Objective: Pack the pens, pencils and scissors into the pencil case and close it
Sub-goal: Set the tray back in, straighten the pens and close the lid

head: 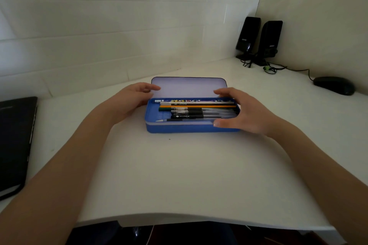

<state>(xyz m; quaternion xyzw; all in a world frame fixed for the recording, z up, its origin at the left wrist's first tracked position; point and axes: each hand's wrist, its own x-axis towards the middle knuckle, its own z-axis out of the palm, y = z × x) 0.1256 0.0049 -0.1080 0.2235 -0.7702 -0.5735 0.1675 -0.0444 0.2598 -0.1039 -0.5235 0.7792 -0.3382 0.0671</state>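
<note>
**Two hands at the open pencil case**

One blue pencil case (191,128) stands open in the middle of the white desk (179,175), lid (189,87) up at the back. Inside lie pens & pencils (197,110) side by side, lengthwise; scissors I cannot make out. Left hand (131,101) is at the case's left end, fingers loosely stretched to the lid's corner, not clenched. Right hand (245,111) grasps the right end, thumb on the front rim, fingers over the back. Further out: a black laptop (16,141) at left, two black speakers (258,40) w/ cables in the corner, a black mouse (334,85) at right.
</note>
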